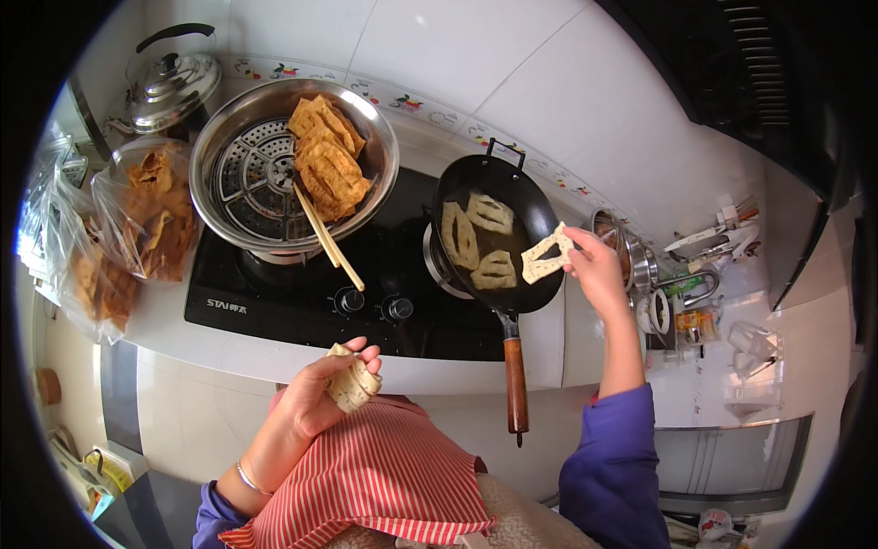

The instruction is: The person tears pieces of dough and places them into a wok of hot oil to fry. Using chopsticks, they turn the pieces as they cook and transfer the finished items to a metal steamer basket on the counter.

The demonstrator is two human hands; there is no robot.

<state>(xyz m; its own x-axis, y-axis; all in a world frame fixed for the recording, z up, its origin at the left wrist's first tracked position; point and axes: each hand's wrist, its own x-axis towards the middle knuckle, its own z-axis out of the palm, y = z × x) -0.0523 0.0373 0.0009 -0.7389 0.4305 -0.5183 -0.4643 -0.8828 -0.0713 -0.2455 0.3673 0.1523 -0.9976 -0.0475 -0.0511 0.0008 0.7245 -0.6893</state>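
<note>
Between the fingers of my right hand [595, 269] hangs a slit piece of raw, seed-flecked dough [542, 264], held over the right side of a black wok [542, 213]. Three pale dough pieces [490, 213] lie in the oil inside that wok. My left hand [322, 388] is in front of the stove edge, gripping several folded raw dough strips [354, 386]. Behind it, a steel basin [206, 175] with a perforated steamer rack [257, 165] holds browned fried pieces [330, 165]. A pair of wooden chopsticks [329, 240] leans out over the basin's front rim.
The wok's wooden handle [516, 384] sticks out past the counter edge. Plastic bags of fried pieces [154, 213] stand left of the black gas stove [274, 309]. A steel kettle [171, 89] is at the back left. Steel bowls [638, 261] and a range hood [727, 75] are at right.
</note>
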